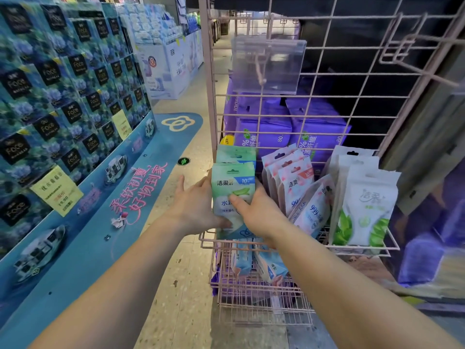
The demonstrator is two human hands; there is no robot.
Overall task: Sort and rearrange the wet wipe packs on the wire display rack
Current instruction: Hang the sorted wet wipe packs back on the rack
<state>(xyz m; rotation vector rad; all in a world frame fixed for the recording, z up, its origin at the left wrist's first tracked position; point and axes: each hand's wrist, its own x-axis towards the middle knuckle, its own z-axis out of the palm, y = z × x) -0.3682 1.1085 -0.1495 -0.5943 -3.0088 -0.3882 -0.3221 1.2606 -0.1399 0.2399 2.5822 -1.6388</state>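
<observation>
Your arms: both bare forearms reach forward from the bottom edge toward a pink wire rack (266,137).
Left hand (195,210): your fingers curl around the left edge and lower corner of the front green wipe pack (232,191); the thumb points up, clear of it.
Right hand (261,210): your thumb presses flat on the pack's face; the other fingers are hidden behind it, so the hold looks like a pinch.
Where the pack is: upright at the left end of the upper basket (364,246), just in front of a second green pack (235,154).
Doing this step well: likely you are squaring the green row. Keep the pack upright, slide it back until it touches the one behind, and let go only once its bottom sits on the wire.
Upper basket, middle: pink packs (292,177) stand in a row, and a pale "999" pack (314,207) leans tilted against them.
Upper basket, right: white packs with green leaves (364,202) stand upright.
Lower basket (251,308): a few blue-and-pink packs (261,265) lie loosely.
Behind the grid: large purple packs (266,127) are stacked.
Hanging above: a clear plastic holder (266,64).
</observation>
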